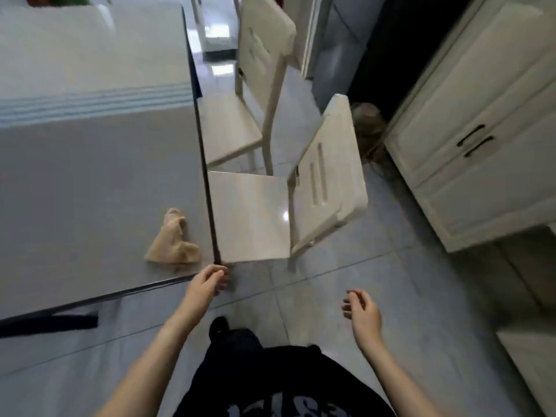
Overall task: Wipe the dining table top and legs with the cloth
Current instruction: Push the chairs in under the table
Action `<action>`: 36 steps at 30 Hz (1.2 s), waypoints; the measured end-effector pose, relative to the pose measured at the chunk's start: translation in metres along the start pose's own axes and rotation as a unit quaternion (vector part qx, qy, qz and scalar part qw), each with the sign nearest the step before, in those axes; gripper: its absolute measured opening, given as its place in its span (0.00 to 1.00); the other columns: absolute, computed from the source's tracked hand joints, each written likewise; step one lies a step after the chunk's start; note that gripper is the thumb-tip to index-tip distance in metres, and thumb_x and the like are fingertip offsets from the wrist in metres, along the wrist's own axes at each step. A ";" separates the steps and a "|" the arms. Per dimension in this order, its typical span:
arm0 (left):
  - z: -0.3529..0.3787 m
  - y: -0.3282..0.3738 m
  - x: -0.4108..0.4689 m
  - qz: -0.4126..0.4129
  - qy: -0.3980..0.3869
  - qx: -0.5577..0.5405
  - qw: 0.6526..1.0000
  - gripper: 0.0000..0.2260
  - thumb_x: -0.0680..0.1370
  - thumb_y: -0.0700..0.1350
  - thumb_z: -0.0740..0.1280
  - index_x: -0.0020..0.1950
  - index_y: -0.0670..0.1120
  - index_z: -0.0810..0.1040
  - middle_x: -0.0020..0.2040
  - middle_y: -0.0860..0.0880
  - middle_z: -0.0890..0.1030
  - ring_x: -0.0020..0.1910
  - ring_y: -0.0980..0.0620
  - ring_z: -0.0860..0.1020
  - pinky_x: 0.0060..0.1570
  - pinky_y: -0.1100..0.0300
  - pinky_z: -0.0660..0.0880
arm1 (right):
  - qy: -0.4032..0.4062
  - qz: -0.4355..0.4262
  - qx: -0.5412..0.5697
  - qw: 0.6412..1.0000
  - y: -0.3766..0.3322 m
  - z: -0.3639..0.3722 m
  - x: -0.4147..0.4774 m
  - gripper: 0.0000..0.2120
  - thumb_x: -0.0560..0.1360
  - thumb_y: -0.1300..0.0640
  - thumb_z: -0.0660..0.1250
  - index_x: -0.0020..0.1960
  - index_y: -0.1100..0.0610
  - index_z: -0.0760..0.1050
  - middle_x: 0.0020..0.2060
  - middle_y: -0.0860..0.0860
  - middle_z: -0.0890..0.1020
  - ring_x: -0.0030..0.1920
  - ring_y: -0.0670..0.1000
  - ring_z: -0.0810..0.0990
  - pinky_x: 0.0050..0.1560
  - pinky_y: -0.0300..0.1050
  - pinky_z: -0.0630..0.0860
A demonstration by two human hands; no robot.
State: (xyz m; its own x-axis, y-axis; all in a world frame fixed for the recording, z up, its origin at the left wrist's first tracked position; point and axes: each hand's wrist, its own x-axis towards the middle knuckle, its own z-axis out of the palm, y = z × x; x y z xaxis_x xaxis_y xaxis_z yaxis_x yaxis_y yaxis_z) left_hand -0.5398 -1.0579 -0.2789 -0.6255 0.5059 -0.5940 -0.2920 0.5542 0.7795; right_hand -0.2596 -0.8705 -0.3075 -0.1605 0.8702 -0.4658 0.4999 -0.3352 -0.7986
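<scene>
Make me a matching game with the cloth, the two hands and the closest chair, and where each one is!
Things
1. cloth
2. left hand
3. right hand
4. nearest chair

Places
A. in the air above the floor, holding nothing
B. its seat meets the side edge of the table
C. crumpled on the table top, near the corner
D. right at the table's corner

Pairs: 1-C, 2-D, 3-A, 4-B
</scene>
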 end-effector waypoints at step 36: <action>0.336 0.256 0.105 0.042 0.203 0.120 0.971 0.15 0.83 0.53 0.52 0.55 0.47 0.74 0.52 0.47 0.77 0.55 0.44 0.76 0.50 0.55 0.67 | -0.341 -0.341 -0.123 0.867 -0.298 -0.153 0.383 0.07 0.81 0.57 0.63 0.55 0.54 0.78 0.47 0.49 0.82 0.48 0.46 0.81 0.47 0.39 0.78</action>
State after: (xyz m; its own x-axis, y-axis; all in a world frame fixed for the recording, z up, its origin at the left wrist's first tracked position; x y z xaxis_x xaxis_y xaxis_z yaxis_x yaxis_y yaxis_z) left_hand -0.4370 -0.6411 -0.2088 -0.8877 0.2800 -0.3654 -0.0817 0.6852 0.7237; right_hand -0.3396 -0.3822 -0.1897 -0.9145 0.3917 -0.1008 0.2432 0.3333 -0.9109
